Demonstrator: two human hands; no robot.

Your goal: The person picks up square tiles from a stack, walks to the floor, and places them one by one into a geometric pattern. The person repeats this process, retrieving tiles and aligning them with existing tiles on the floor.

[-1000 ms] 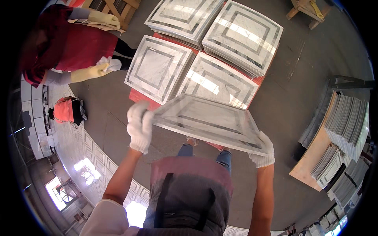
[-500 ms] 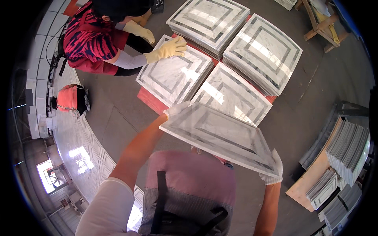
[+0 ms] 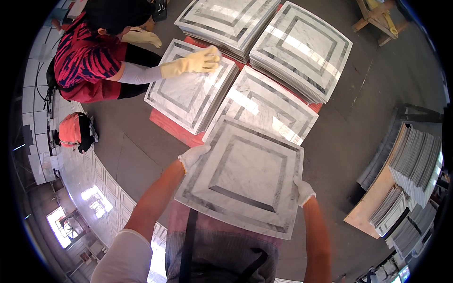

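Note:
Between my hands is a square marble tile (image 3: 250,170), white with grey inlaid bands, its patterned face turned up toward me. My left hand (image 3: 194,156), in a white glove, is closed on its left edge. On the opposite edge my right hand (image 3: 304,190), also in a white glove, grips it, fingers partly hidden by the tile. The tile's far edge overlaps the view of the nearest stack of matching tiles (image 3: 264,106); whether they touch I cannot tell.
Three more tile stacks (image 3: 302,52) stand on a red base (image 3: 172,127). At left, a co-worker's yellow-gloved hand (image 3: 200,61) rests on one stack. Tiles stand on edge in a rack (image 3: 415,160) at right. A wooden stand (image 3: 377,21) is at far right; an orange-covered object (image 3: 71,128) at left.
The held tile has swung from a slanted pose to face me more fully, its near edge dropping toward my body. My right hand has shifted left and up. The stacks now appear further left.

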